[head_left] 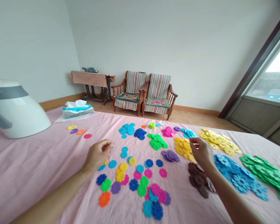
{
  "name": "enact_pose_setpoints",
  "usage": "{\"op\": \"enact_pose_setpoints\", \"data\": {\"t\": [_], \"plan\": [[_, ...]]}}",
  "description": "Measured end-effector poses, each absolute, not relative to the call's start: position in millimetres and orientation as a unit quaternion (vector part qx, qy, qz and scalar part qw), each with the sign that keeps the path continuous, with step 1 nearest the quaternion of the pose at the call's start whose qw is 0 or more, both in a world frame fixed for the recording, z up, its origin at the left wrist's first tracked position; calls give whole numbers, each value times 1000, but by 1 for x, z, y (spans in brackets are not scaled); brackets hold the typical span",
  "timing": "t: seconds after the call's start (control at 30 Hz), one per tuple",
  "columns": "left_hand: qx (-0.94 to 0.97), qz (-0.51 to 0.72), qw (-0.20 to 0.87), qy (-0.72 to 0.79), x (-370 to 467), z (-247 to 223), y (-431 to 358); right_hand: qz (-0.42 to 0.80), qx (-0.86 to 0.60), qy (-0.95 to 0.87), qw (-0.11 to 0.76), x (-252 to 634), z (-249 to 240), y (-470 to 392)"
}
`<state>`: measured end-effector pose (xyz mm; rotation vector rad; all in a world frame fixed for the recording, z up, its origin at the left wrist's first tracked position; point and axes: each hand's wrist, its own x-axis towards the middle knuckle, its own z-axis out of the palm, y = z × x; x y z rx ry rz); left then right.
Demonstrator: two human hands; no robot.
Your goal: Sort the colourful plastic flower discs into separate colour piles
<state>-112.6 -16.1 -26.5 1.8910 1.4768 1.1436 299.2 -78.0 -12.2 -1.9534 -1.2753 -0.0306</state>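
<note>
My left hand (98,155) hovers over the left side of the scattered notched plastic discs, its fingers curled in toward the thumb. Whatever it may pinch does not show. Partly behind its wrist lies a blue disc (101,167). My right hand (202,153) is at the right edge of a yellow disc pile (184,148), thumb and fingers bent into a pinch; I cannot make out anything between them. Below its wrist is a brown disc pile (198,179). Between my forearms lie loose discs, including an orange disc (105,199), a green disc (106,185) and a dark blue disc (133,184).
More discs lie sorted by colour: a purple pile (170,156), a bright green pile (157,142), a large blue pile (238,174) and a dark green pile (268,172). A white jug (25,112) and a tissue box (77,112) stand left on the pink cloth (67,168).
</note>
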Motion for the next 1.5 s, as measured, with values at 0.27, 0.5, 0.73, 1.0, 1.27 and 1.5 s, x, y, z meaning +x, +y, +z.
{"op": "enact_pose_setpoints", "data": {"t": [0.27, 0.5, 0.73, 1.0, 1.27, 1.5], "plan": [[694, 427, 221, 536, -115, -26, -15, 141, -625, -703, 309, 223, -6, -92], [698, 420, 216, 538, -116, -29, -15, 99, -617, -747, 227, 185, -9, -111], [700, 419, 216, 537, -116, -31, -14, 123, -625, -728, 253, 192, -17, -105], [694, 422, 216, 542, -114, -28, -15, 164, -626, -675, 353, 179, -5, -55], [685, 442, 215, 538, -119, -28, -14, 145, -659, -655, 342, 139, -8, 11], [692, 430, 200, 544, -120, -29, -12, 130, -656, -671, 320, 142, -5, 0]]}}
